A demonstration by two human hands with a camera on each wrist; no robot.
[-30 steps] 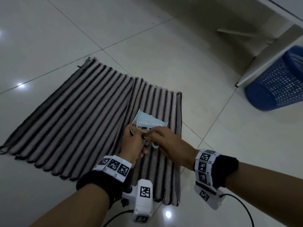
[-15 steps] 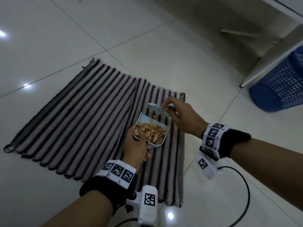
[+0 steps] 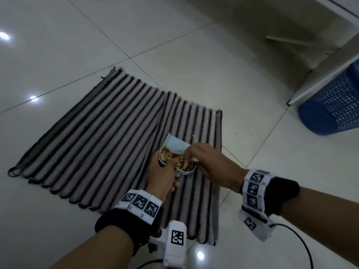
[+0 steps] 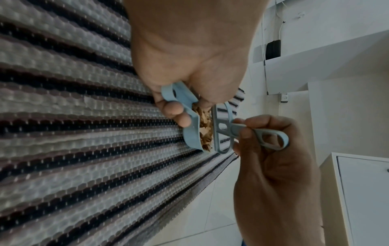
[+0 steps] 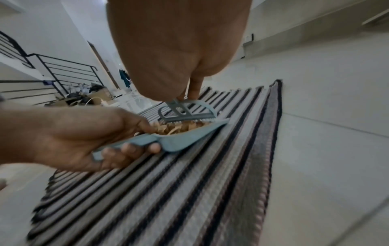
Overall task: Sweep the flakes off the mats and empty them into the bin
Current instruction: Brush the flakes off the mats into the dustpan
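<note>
Two striped mats lie side by side on the tiled floor, overlapping in the middle. My left hand grips the handle of a light-blue dustpan over the right mat, its front edge low against the weave. Tan flakes fill the pan. My right hand pinches the handle of a small matching brush, whose bristles stand on the flakes at the pan's mouth. One stray flake lies on the mat just beyond the pan. The blue mesh bin stands at the far right.
A white cabinet overhangs the bin and hides its top. Glossy tiles surround the mats. A cable trails from my right wrist. A stair railing and boxes show far off in the right wrist view.
The right hand swung the brush out past the pan's far edge, then drew it back onto the flakes. The left hand kept the pan in roughly the same spot.
</note>
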